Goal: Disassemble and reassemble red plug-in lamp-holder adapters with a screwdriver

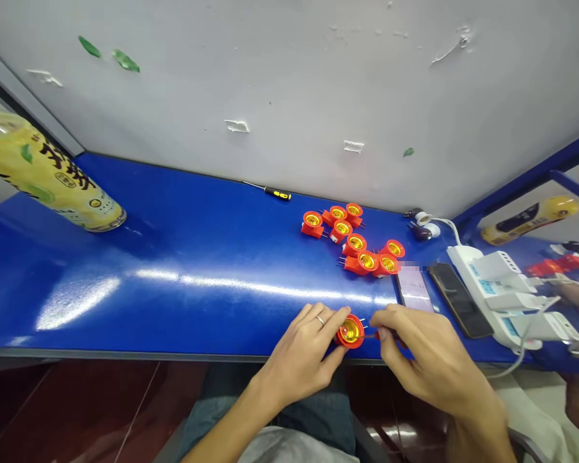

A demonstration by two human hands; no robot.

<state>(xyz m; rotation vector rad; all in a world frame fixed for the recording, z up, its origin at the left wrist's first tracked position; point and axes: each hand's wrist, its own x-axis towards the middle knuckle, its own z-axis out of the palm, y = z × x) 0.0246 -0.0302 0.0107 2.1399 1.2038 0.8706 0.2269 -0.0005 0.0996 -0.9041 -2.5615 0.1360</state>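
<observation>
Red plastic lamp socket (350, 332) sits pinched in the curled fingers (330, 318) of the left hand (302, 350), which wrap its side, a ring on one finger. Its brass-lined mouth faces up and toward the head camera, so the long axis runs roughly upright, with metal pins showing at the far side. It is held just at the front edge of the blue surface (197, 218). Fingers (383, 321) of the right hand (427, 350) press together on a small red-handled tool (377, 335), its thin metal shaft lying sideways into the socket's mouth. Beyond, more red sockets (354, 247) lie clustered, near a yellow-handled screwdriver (276, 193), a phone (460, 299) and a white power strip (492, 283).
</observation>
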